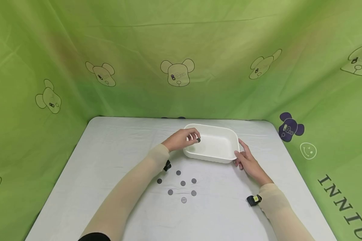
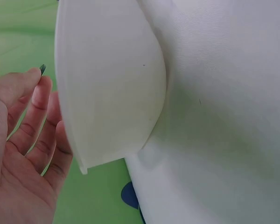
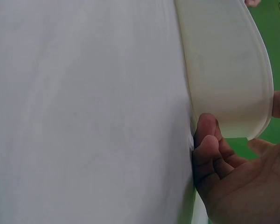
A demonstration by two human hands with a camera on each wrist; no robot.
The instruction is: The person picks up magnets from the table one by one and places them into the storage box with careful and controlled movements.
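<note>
My left hand (image 1: 182, 139) is over the left end of a white plastic tub (image 1: 209, 160), pinching a small dark coin-like disc (image 1: 198, 140) between thumb and fingertip. Seen from the left wrist, the disc (image 2: 43, 69) shows edge-on at the fingertips, beside the tub's wall (image 2: 112, 84). The right hand (image 1: 248, 162) holds the tub's right end, thumb at the rim and other fingers around the outside. In the right wrist view, curled fingertips of this hand (image 3: 242, 172) are low by the tub's wall (image 3: 228, 70).
Several grey discs (image 1: 183, 183) lie scattered on the white-covered table (image 1: 223, 214), in front of the tub. A green printed curtain (image 1: 138, 100) stands behind the table and along both sides. Each wrist wears a small black camera (image 1: 254, 200).
</note>
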